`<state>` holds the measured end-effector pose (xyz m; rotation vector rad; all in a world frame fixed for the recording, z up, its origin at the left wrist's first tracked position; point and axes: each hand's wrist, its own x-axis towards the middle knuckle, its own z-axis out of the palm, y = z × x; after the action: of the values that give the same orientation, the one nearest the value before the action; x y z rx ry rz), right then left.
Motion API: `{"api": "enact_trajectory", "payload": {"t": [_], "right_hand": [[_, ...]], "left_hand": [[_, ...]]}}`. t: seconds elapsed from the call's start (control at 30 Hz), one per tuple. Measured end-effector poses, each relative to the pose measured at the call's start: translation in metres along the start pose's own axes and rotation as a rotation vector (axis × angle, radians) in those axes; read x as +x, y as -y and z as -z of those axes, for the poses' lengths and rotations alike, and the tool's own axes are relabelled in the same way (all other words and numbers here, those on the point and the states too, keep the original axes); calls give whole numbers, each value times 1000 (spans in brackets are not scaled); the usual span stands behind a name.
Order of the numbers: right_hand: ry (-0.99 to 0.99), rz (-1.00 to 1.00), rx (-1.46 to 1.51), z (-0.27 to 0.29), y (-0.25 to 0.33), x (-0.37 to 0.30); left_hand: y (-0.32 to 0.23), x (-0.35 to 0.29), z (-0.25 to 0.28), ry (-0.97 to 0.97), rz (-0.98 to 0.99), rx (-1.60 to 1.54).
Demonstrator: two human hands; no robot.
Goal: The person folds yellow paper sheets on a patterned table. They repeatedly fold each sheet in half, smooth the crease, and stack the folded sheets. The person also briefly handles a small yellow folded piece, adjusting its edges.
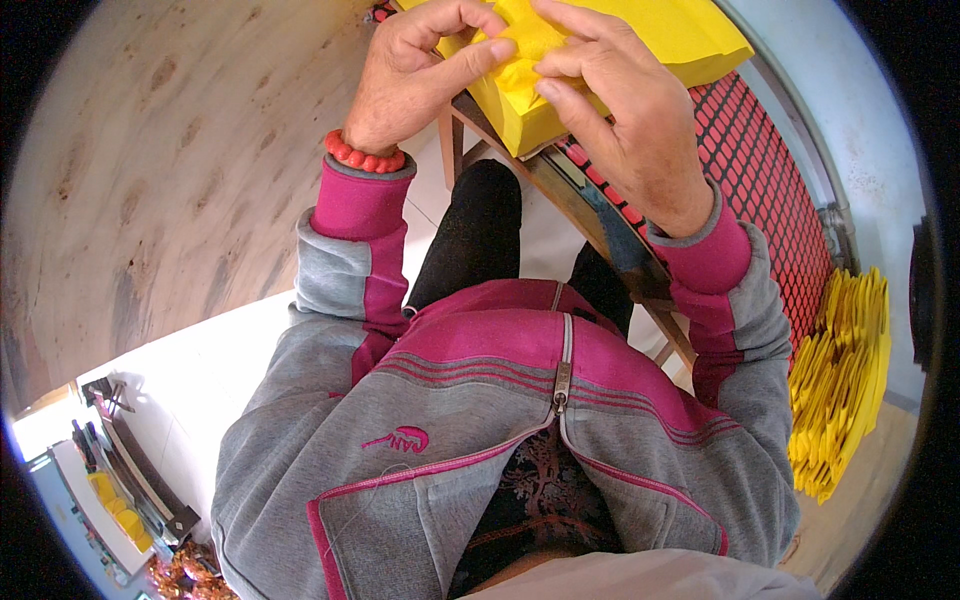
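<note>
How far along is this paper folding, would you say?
Done, it seems: a heap of folded yellow pieces lies at the person's right. In hand: the left hand and right hand pinch and crease one yellow sheet on top of the stack of yellow paper. Left: that stack looks thick, so many sheets probably remain. The exact share cannot be told.

left hand and right hand raised together, fingers pinching

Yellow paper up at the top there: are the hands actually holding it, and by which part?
Yes. The left hand and right hand both pinch the folded yellow paper sheet at its creased edges, above the yellow paper stack.
</note>
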<state>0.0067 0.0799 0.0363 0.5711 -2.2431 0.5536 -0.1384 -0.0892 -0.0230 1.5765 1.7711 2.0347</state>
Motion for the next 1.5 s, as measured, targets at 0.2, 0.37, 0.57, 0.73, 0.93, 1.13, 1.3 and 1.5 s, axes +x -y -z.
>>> {"api": "enact_trajectory", "payload": {"t": [0.2,0.37,0.57,0.73,0.93,1.13,1.3,1.5], "right_hand": [[68,-40,-19,3,0,0],[49,-52,8,0,-2,-1],[65,-70,8,0,-4,-2],[-59,-37,10,0,-1,-3],[-45,6,-35,-2,-2,-1],[25,-15,-57,-2,-3,0],[28,-68,-16,1,-1,-1],[-21,27,3,-4,-10,-2]], "left_hand": [[7,-4,-1,-19,58,-116],[9,-3,3,12,-19,-181],[3,-2,8,89,-84,-33],[1,-2,6,97,-50,63],[2,-2,-2,-4,-12,24],[5,-4,-3,-20,-2,-57],[6,-5,-3,-3,43,-152],[6,-4,-3,-1,26,-133]]}}
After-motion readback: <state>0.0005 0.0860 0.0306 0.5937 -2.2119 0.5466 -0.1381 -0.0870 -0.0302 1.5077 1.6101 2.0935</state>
